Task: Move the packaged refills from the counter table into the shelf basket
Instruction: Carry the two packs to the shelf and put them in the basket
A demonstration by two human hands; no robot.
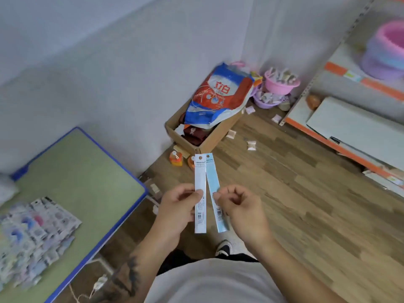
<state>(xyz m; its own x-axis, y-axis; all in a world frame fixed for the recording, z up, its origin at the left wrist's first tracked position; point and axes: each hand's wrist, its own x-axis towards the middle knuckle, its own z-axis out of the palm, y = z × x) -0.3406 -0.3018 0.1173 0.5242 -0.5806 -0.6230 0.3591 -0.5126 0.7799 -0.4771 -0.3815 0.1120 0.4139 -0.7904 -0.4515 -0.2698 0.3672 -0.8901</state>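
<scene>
Mid-carry: my left hand pinches the white refill pack, right hand the blue pack; next, reach the shelf basket.

Two long refill packs, white and blue, upright, side by side.

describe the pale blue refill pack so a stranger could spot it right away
Start at the person's two hands, raised over the wooden floor. Each pinches one long narrow refill pack, standing upright side by side. Yours is in the right hand: the pale blue refill pack, leaning slightly right of the white refill pack in the left hand.
</scene>
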